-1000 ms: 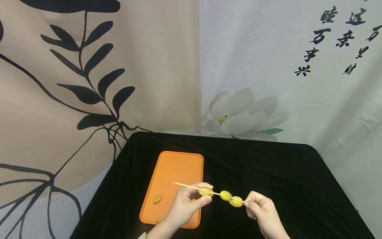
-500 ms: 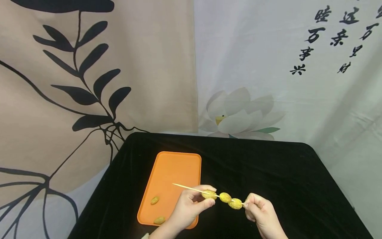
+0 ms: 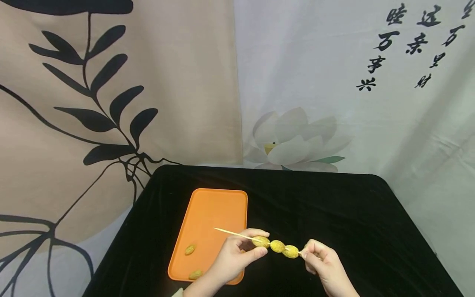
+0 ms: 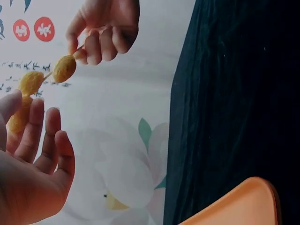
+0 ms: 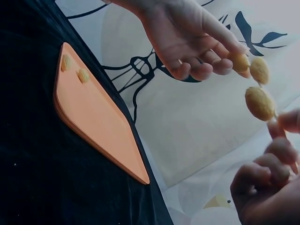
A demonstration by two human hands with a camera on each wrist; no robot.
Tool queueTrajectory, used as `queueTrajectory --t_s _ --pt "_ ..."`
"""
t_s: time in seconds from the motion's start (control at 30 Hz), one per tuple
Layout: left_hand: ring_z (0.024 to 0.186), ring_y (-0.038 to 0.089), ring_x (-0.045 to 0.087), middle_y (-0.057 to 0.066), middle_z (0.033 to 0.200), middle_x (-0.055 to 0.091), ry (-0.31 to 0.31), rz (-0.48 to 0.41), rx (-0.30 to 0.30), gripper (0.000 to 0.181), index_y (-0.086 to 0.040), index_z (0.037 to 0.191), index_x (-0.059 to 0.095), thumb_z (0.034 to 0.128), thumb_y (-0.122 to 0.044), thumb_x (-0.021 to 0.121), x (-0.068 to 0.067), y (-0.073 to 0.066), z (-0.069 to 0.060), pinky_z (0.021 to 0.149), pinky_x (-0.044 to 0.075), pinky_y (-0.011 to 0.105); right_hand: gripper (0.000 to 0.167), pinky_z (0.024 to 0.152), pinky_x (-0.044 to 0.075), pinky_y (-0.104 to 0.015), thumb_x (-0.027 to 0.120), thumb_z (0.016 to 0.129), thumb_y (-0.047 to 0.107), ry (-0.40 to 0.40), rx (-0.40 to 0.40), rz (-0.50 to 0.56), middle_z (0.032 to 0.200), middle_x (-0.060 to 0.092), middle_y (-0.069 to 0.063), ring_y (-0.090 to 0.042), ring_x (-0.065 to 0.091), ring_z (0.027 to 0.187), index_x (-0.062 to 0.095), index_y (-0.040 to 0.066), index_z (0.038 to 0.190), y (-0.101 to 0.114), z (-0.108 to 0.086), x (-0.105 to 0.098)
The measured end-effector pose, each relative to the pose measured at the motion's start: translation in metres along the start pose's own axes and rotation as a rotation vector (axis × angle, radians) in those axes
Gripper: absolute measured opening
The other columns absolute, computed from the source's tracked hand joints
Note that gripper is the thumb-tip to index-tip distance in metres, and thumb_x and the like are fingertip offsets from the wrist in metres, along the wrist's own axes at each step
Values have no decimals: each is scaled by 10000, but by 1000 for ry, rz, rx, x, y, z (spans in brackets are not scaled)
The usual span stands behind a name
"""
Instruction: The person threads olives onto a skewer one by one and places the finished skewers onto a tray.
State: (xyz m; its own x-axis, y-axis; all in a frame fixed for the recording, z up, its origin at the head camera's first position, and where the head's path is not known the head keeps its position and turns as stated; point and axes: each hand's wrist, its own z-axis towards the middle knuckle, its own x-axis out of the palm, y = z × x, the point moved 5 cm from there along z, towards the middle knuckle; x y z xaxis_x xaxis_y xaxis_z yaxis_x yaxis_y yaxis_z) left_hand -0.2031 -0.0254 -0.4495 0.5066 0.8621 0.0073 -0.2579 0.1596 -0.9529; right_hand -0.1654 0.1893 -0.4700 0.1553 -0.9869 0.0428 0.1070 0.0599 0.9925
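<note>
Three yellow-green oval fruits with wrinkled skin sit on a thin wooden skewer (image 3: 233,233) held above the table. My left hand (image 3: 233,256) pinches the leftmost fruit (image 3: 261,242) between thumb and fingers, the pointed skewer end jutting out beyond it to the left. The middle fruit (image 3: 277,246) and the right one (image 3: 290,251) touch or nearly touch. At the other end, my right hand (image 3: 323,262) pinches the skewer just beside the right fruit. In the right wrist view, the right hand's (image 5: 267,180) other fingers are curled.
An orange tray (image 3: 219,206) lies under and left of the left hand. Two loose fruits lie in it, one fruit (image 3: 190,249) farther back and another fruit (image 3: 195,274) near its front edge. Black cloth (image 3: 315,206) covers the table; printed curtains (image 3: 200,82) hang behind.
The leftmost fruit has slid right along the skewer with my left hand, narrowing the gap to the middle one. Most of the scene has shifted slightly left in the head view.
</note>
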Motion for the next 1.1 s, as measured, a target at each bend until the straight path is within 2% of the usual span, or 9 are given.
queueTrajectory --t_s 0.2,0.37,0.5,0.6,0.67,0.87,0.93,1.0,1.1 --pt "897 119 616 142 1059 649 29 6 -61 321 -27 1225 622 909 -64 664 -10 2 -1 759 514 266 84 439 369 -304 612 908 0 -24 46 -140 647 463 68 -69 431 526 599 23 828 -5 1 -3" --pt "912 126 612 156 1065 638 40 11 -92 340 -23 1242 609 909 -61 664 -14 4 -3 761 509 264 63 475 403 -292 626 904 1 10 6 -217 698 515 78 -38 468 589 620 36 852 -5 1 -4" --pt "908 133 615 135 1068 648 41 37 -137 343 -45 1244 616 909 -87 672 -17 6 -3 765 504 265 67 513 431 -261 630 914 29 80 -6 -296 714 532 92 -28 483 623 635 75 866 -4 1 -2" --pt "903 134 618 118 1066 658 38 40 -166 344 -52 1243 619 906 -90 675 -20 8 -4 763 505 262 62 474 394 -270 622 915 25 126 15 -276 655 472 101 -15 436 573 620 62 865 -5 2 1" --pt "901 131 617 115 1063 663 36 32 -175 350 -47 1244 617 901 -83 679 -21 8 -5 756 501 255 58 439 355 -284 599 917 -2 133 37 -215 640 448 92 -18 411 544 594 22 864 -8 3 4" --pt "914 161 624 106 1105 665 35 43 -223 369 -47 1266 606 908 -105 674 -29 10 -9 768 505 269 98 378 166 -339 525 927 -36 66 92 0 600 376 83 -53 287 455 535 -2 835 -20 5 10" --pt "908 169 625 80 1123 665 34 93 -247 357 -66 1260 615 914 -134 672 -38 14 -11 778 502 282 117 387 157 -352 535 921 -27 0 106 19 582 374 80 -61 280 447 529 9 810 -23 5 8" --pt "889 167 619 38 1135 662 26 207 -272 331 -109 1236 636 916 -181 678 -53 18 -16 779 494 293 125 393 158 -366 544 910 -32 -63 111 18 570 378 75 -71 279 444 518 -8 791 -24 5 4" --pt "892 151 612 -27 1142 653 39 546 -299 299 -173 1183 667 898 -256 702 -80 24 -28 758 493 312 137 401 175 -367 553 895 -46 -129 115 17 560 383 69 -136 246 438 498 -35 770 -25 4 -4"
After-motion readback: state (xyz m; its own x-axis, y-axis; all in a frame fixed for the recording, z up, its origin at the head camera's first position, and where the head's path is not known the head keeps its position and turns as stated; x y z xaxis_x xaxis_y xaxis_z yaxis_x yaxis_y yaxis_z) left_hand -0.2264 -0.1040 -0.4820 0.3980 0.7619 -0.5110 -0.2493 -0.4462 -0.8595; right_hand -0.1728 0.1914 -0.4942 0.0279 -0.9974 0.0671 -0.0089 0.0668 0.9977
